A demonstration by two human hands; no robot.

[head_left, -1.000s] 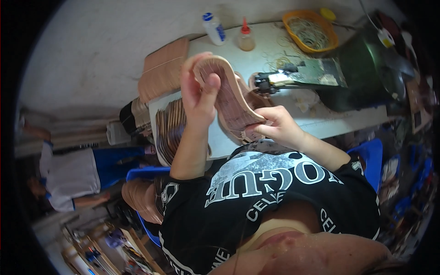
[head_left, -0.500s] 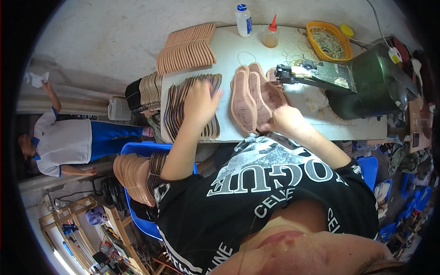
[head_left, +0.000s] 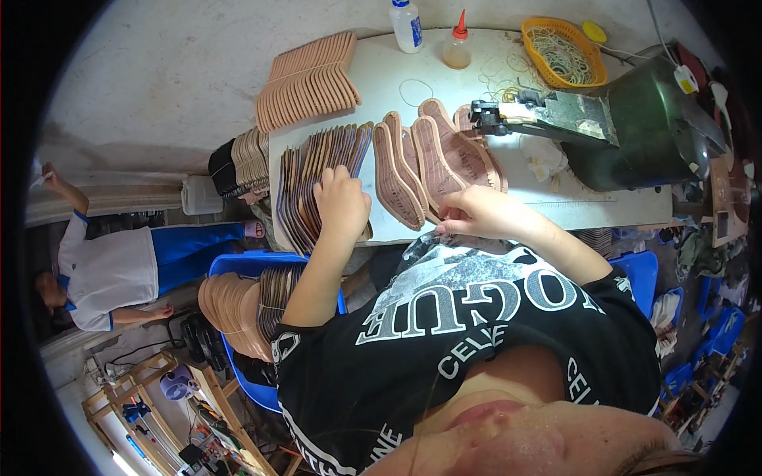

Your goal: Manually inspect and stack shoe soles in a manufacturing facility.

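A row of dark-edged insoles [head_left: 305, 186] stands on edge, packed together, at the left of the table. My left hand [head_left: 341, 208] lies over its right end, fingers curled down onto the insoles; their tips are partly hidden. To the right is a loose, overlapping pile of pinkish-brown insoles [head_left: 454, 155] with pale stitched-looking rims. The leftmost insole [head_left: 397, 174] of the pile leans on its neighbour. At the pile's near end my right hand [head_left: 480, 213] has its thumb and fingers closed on the end of an insole.
A lamp-lit black machine arm [head_left: 548, 119] reaches over the pile from the right. Behind stand a tied row of tan insoles [head_left: 309, 79], a white bottle [head_left: 406, 28], a red-tipped glue bottle [head_left: 457, 49] and a yellow basket of rubber bands [head_left: 563, 55]. Another person [head_left: 111, 266] is at far left.
My left hand has come nearer to me, its spread fingers now curled onto the row. The pile's insoles have shifted and fanned apart, with my right hand still at their near end.
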